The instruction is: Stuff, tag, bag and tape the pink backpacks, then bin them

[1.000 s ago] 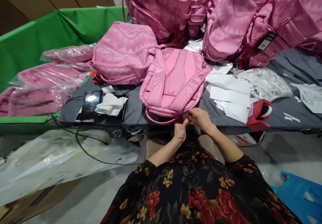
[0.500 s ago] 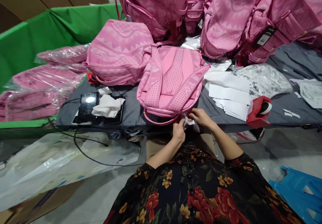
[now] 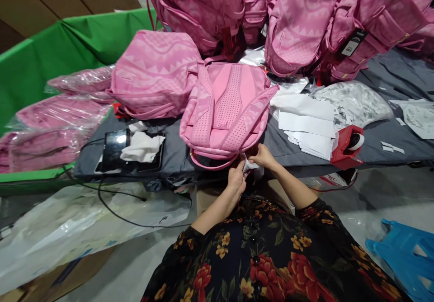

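1. A person in a dark floral top stands at the near edge of a grey counter (image 3: 176,155), looking down at both hands.
2. The left hand (image 3: 237,180) and right hand (image 3: 262,156) meet just below a pink backpack (image 3: 225,107) that lies with its padded back and straps upward, at the counter's near edge.
3. Change: a second ago both hands were pressed to the backpack's lower edge with nothing white showing. Now a small crumpled white packet (image 3: 250,166) sits pinched between the fingers of both hands, which are closed narrowly on it.
4. This suggests the packet has been drawn clear of the bag and is being worked open or folded.
5. Towards the right edge of the counter lie white paper sheets (image 3: 307,123) and a red tape dispenser (image 3: 347,147).
6. Towards the left edge sits a dark tablet (image 3: 117,150) with a white cloth (image 3: 142,146) over it.
7. More pink backpacks (image 3: 305,21) are heaped along the far edge.
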